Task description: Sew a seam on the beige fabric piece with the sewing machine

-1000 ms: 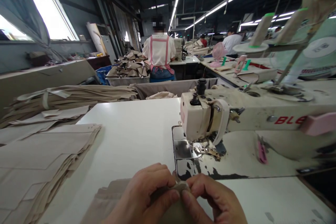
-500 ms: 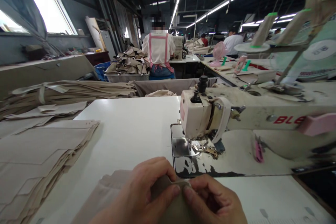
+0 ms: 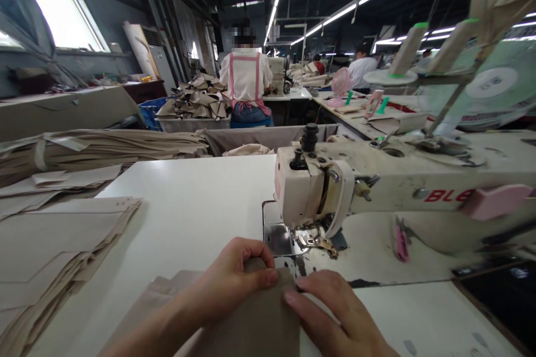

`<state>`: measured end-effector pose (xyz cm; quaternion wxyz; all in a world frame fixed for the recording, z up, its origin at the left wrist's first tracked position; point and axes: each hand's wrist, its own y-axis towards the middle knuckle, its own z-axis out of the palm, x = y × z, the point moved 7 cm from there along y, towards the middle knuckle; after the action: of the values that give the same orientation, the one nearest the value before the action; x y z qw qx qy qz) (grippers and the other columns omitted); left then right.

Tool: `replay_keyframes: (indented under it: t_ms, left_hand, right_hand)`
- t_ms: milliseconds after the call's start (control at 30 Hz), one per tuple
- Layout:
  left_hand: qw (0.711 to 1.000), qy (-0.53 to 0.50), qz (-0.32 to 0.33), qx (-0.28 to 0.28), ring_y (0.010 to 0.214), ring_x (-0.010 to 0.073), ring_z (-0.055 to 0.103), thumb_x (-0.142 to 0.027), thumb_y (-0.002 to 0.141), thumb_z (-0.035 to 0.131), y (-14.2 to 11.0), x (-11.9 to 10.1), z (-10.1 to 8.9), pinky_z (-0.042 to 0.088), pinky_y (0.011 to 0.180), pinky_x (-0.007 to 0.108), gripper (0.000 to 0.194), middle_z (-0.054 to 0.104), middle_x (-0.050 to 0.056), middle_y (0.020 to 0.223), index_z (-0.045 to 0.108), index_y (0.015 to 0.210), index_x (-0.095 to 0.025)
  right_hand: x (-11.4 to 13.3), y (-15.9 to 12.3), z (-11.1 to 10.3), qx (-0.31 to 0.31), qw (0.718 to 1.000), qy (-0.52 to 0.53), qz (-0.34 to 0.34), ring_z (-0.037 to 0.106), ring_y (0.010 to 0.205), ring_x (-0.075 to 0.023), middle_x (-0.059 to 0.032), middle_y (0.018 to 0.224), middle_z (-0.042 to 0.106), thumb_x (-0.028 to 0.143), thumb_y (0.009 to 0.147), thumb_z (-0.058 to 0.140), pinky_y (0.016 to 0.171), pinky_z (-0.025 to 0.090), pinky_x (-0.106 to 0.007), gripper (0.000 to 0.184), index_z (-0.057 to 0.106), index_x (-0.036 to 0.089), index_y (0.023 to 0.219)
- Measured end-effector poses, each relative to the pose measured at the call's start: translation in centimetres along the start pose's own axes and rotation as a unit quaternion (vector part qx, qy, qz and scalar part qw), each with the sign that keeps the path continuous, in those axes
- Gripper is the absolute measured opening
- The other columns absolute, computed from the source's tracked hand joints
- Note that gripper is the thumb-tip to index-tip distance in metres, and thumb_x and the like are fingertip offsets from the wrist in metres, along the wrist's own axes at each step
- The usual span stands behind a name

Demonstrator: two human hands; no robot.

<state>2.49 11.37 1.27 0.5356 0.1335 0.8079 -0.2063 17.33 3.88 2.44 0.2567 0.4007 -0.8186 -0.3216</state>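
A beige fabric piece point(image 3: 262, 326) lies at the front of the white sewing table, its top edge lifted toward the sewing machine point(image 3: 299, 187). My left hand point(image 3: 230, 279) is closed on that top edge, thumb on the near side and fingers folded behind. At the right corner of the fabric, my right hand point(image 3: 339, 309) pinches the edge between thumb and index finger; its other fingers are partly hidden. Both hands are just in front of the metal needle plate point(image 3: 278, 239) and the presser foot point(image 3: 318, 242).
Stacked beige panels point(image 3: 62, 245) cover the table's left side, with a tied bundle point(image 3: 100, 148) behind. Pink thread snips point(image 3: 402, 242) lie on the machine bed. Thread cones point(image 3: 408, 50) stand at the right. A person in a pink-strapped apron point(image 3: 246, 81) sits ahead.
Both hands have moved the fabric edge slightly forward, closer to the needle plate. My hands are a little farther apart, and the fabric is spread flatter. The view has shifted slightly right.
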Motion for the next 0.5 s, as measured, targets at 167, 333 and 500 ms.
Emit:
replay_keyframes:
  t_ms: [167,333,500]
  left_hand:
    - [0.982,0.189,-0.012,-0.02,0.07,0.0162,0.052,-0.026,0.072,0.061,4.6,1.7,1.0,0.037,0.065,0.024,0.01,0.057,-0.001,0.066,0.064,0.069,-0.016]
    - [0.961,0.263,-0.043,-0.067,0.078,0.0255,0.062,-0.018,0.069,0.059,7.0,2.3,1.0,0.04,0.069,0.032,0.01,0.068,0.006,0.075,0.068,0.073,-0.017]
    - [0.961,0.267,-0.037,-0.06,0.09,0.027,0.064,-0.021,0.073,0.059,7.9,2.3,1.0,0.045,0.079,0.032,0.013,0.072,0.008,0.089,0.071,0.079,-0.018]
  right_hand:
    - [-2.9,1.0,1.7,0.119,0.989,0.006,-0.082,0.068,0.083,-0.0215,-0.0111,0.09,0.072,0.01,0.101,0.029,0.08,0.058,-0.036,0.036,0.065,0.006,0.105]
    - [-4.8,1.1,3.5,0.143,0.988,0.005,-0.053,0.068,0.08,-0.0241,-0.0127,0.087,0.072,0.011,0.101,0.023,0.078,0.059,-0.04,0.043,0.066,0.007,0.099]
    - [-5.2,1.9,2.6,0.112,0.993,-0.004,-0.038,0.069,0.076,-0.0232,-0.0134,0.092,0.073,0.011,0.101,0.018,0.068,0.059,-0.036,0.051,0.068,0.011,0.095]
